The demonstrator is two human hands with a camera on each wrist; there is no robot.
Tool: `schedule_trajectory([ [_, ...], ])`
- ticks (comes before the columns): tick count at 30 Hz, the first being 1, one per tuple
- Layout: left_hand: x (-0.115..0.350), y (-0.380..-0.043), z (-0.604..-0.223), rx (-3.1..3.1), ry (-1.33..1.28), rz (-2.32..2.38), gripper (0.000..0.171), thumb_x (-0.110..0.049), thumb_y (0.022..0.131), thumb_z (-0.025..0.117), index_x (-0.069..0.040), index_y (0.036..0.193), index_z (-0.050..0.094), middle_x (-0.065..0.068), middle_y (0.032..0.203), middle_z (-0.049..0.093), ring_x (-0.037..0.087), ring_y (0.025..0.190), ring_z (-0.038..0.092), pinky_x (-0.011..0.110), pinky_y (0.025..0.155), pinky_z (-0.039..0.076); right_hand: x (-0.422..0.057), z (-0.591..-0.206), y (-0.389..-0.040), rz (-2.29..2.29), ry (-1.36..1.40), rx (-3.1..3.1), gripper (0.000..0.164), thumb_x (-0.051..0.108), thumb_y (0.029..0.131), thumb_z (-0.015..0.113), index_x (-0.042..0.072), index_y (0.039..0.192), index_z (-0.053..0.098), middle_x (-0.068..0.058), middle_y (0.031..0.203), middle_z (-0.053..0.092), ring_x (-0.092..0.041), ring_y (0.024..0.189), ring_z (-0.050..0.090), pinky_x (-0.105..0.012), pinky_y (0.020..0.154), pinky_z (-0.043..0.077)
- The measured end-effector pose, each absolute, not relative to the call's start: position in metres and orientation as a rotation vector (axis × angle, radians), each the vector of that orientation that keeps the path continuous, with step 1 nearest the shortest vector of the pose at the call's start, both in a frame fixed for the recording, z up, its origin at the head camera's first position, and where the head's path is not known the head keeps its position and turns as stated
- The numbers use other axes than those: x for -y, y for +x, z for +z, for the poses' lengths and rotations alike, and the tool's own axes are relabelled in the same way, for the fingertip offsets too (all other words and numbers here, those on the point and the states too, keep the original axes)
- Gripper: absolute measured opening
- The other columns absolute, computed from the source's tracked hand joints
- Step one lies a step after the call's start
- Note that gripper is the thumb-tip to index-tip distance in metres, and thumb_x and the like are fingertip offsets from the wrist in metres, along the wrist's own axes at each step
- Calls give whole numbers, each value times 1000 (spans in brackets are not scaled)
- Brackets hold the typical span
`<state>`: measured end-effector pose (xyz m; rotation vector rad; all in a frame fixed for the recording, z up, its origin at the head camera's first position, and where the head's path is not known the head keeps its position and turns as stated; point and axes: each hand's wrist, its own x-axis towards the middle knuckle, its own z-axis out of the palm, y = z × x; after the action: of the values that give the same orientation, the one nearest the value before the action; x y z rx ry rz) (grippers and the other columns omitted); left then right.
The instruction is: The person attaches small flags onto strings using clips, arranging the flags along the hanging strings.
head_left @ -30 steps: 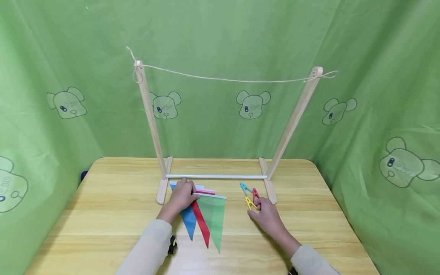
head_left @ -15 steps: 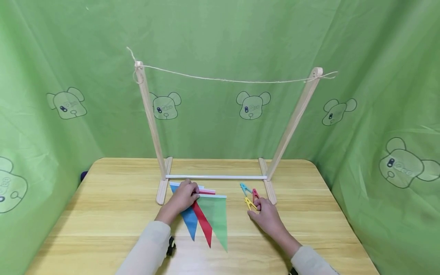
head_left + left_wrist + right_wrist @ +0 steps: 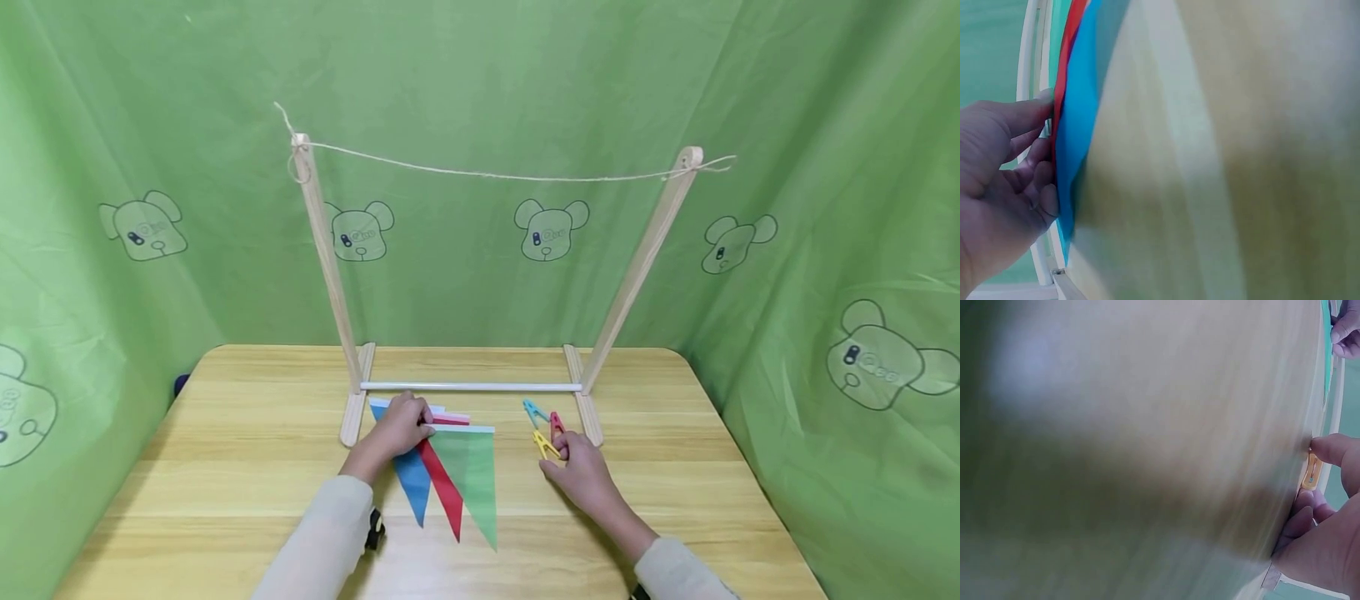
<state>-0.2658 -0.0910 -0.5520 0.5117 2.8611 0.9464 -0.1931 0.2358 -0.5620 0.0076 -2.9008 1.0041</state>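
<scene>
With thumb and finger, my left hand (image 3: pixel 401 427) pinches the white-banded top corner of a green pennant (image 3: pixel 468 479). Under that hand lie a red pennant (image 3: pixel 444 483) and a blue pennant (image 3: pixel 412 479), fanned out on the table. In the left wrist view the red and blue cloth runs along the fingertips. My right hand (image 3: pixel 585 471) holds the end of a yellow clothespin (image 3: pixel 545 444) between thumb and curled fingers, low at the tabletop; the right wrist view shows this yellow clothespin (image 3: pixel 1312 472) between them. A red clothespin (image 3: pixel 557 423) and a blue clothespin (image 3: pixel 534 410) lie beside it.
Behind the hands stands a wooden frame with a left post (image 3: pixel 327 267), a right post (image 3: pixel 645 267) and a white crossbar (image 3: pixel 472 386). A slack string (image 3: pixel 480 174) spans the post tops. Green curtains (image 3: pixel 450 83) surround the wooden table (image 3: pixel 225 467).
The green and red pennants' lower tips have swung slightly to the right, most of it in the first half second. My right hand and the clothespins have stayed in place.
</scene>
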Motion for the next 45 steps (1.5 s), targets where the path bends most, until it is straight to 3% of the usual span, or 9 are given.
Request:
schedule_trajectory([
  [21, 88, -262, -546, -2825, 569, 878, 20, -11, 95, 75, -14, 82, 60, -1, 79, 54, 16, 80, 50, 30, 71, 46, -236, -555, -188, 1005, -10, 2917, 32, 7, 78, 77, -3, 107, 66, -11, 95, 59, -17, 79, 52, -26, 66, 45],
  [31, 87, -262, -546, -2854, 653, 953, 15, -7, 94, 74, -11, 84, 65, 0, 78, 52, 17, 81, 48, 32, 73, 43, -240, -550, -185, 1027, 3, 2895, 31, 4, 82, 73, -3, 112, 68, -10, 98, 61, -16, 80, 56, -23, 67, 47],
  [45, 87, -260, -541, -2818, 544, 1248, 12, -7, 93, 74, -11, 86, 65, 2, 85, 55, 15, 78, 50, 27, 67, 45, -242, -534, -193, 1207, 58, 2845, 31, 9, 93, 74, -1, 120, 66, -7, 98, 62, -15, 86, 58, -18, 72, 53],
])
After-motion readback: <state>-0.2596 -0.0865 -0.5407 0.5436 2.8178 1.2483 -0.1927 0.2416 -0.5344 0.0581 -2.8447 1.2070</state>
